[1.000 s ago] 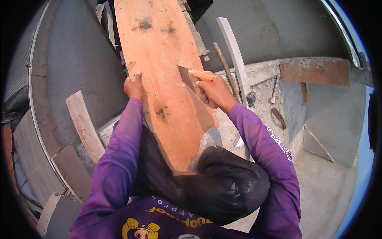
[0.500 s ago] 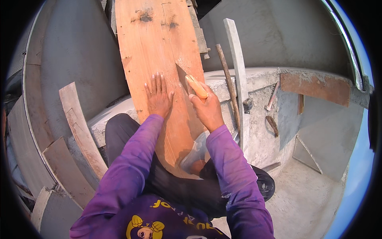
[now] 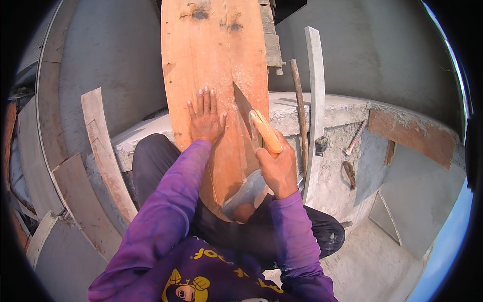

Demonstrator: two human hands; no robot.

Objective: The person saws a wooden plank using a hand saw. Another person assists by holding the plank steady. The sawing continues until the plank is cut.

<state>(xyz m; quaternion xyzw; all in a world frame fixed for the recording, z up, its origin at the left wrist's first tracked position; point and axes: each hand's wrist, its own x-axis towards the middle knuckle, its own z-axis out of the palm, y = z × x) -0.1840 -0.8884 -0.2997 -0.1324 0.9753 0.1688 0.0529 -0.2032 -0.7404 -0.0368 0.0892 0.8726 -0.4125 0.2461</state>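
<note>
A wide reddish plywood board [image 3: 201, 55] runs away from me, with a pencil-like line down its length and dark stains at the far end. My left hand [image 3: 207, 123] lies flat on it, fingers spread and pointing away. In my right hand [image 3: 277, 166] is a handsaw [image 3: 243, 103], my fingers wrapped round its orange-tan handle [image 3: 266, 132]. The saw's dark blade slants away to the left, its far tip at the board beside the line. Pale sawdust is scattered round the tip. A greyish translucent covering [image 3: 244, 194] shows over my foot by the board's near end.
A concrete wall ledge [image 3: 342, 108] crosses behind the board. Against it lean a pale wooden batten [image 3: 316, 90] and a round stick [image 3: 299, 100]. Further right a brush-like tool [image 3: 356, 137] rests on the rough concrete. More planks [image 3: 108, 151] stand at left.
My right hand has drawn the saw back toward me and to the right, showing more blade. The whole view has shifted slightly; my left hand stays flat on the board.
</note>
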